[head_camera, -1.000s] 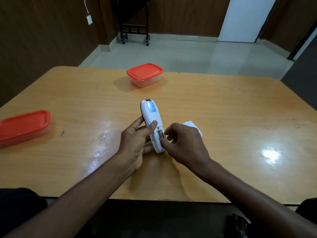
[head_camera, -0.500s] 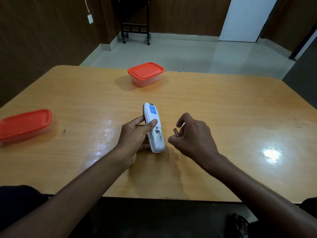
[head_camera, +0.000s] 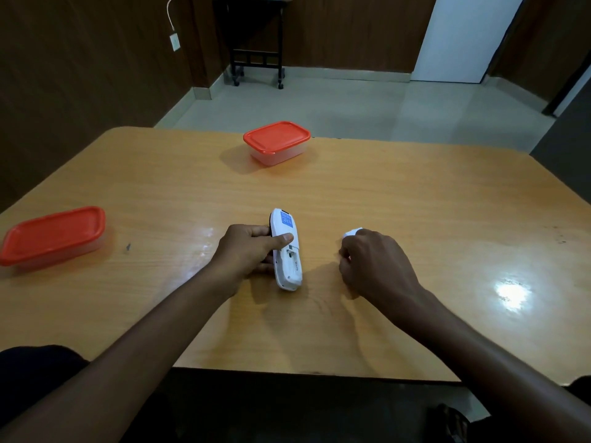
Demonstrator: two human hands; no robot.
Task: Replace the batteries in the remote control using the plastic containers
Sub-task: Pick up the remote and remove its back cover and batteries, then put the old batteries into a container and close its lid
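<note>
A white remote control (head_camera: 289,260) lies back-up on the wooden table (head_camera: 415,193), tilted on its edge, with its battery compartment open. My left hand (head_camera: 246,251) grips it from the left, thumb across its back. My right hand (head_camera: 374,263) rests on the table to the right of the remote, fingers curled shut around a small battery that is almost fully hidden. The white battery cover (head_camera: 351,233) peeks out just beyond those knuckles. Two plastic containers with orange lids are shut: one at the far middle (head_camera: 276,139), one at the left edge (head_camera: 52,235).
A bright light reflection sits on the table's right side (head_camera: 511,292). Beyond the table are a tiled floor, a dark wheeled stand (head_camera: 256,55) and a white door. The table's near edge runs just below my forearms.
My right hand pulled a battery out of the remote, moved right and came down onto the table by the white cover. My left hand kept hold of the remote.
</note>
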